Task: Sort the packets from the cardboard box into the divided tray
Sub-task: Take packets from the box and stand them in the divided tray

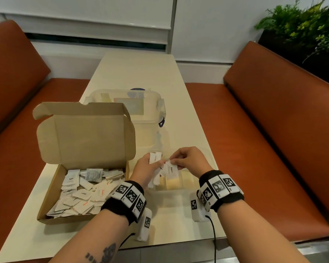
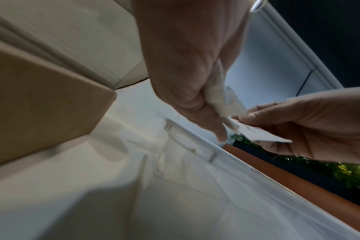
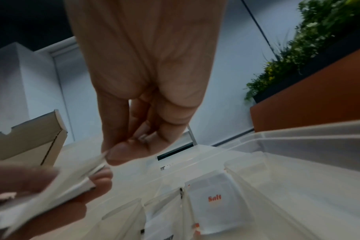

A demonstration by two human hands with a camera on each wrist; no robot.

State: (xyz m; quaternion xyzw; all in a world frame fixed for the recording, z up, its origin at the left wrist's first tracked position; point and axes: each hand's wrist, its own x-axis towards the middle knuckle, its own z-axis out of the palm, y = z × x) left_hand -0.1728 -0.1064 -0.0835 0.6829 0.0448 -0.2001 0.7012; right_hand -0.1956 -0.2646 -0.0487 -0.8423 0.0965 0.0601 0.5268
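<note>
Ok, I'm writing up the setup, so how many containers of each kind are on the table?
Cardboard box: 1
Clear lidded tub: 1
Divided tray: 1
Total: 3

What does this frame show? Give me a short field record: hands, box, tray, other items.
left hand: grips a bunch of white packets
right hand: pinches one Pepper packet from the bunch
cardboard box: open, lid up, many packets inside
divided tray: clear, below the hands, holds a Salt packet
other: lidded clear container behind the box
</note>
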